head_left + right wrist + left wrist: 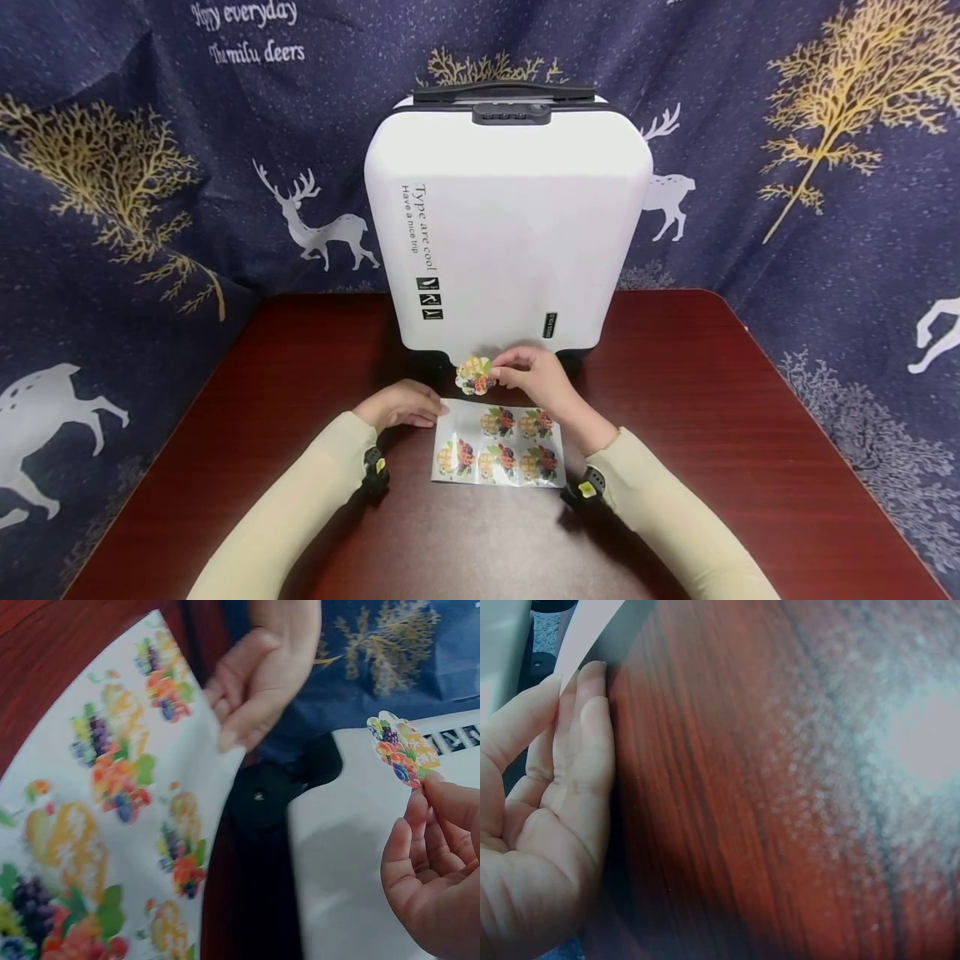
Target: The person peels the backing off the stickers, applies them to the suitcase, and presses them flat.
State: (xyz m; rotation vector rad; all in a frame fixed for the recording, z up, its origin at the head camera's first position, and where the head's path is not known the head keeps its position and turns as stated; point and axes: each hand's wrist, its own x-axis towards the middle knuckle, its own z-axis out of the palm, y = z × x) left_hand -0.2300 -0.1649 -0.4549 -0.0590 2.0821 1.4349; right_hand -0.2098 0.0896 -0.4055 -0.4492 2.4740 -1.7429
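Observation:
My right hand point(534, 377) pinches a fruit sticker point(475, 376) with a scalloped edge between thumb and fingertips, in front of the lower part of a white suitcase point(517, 242). In the right wrist view the sticker point(403, 750) stands out from the fingertips, fruit print showing. My left hand point(405, 405) pinches the upper left corner of a sticker sheet point(459, 414). Several fruit stickers are on that sheet, and its upper left spot is blank white. The left wrist view has the thumb and fingers point(592, 735) at the sheet's white edge point(585, 630).
The suitcase stands upright at the back of a dark red wooden table point(300, 350), with a black handle point(502, 92) and a combination lock point(512, 113) on top. Behind it hangs a dark blue cloth point(225, 125) with white deer and golden trees.

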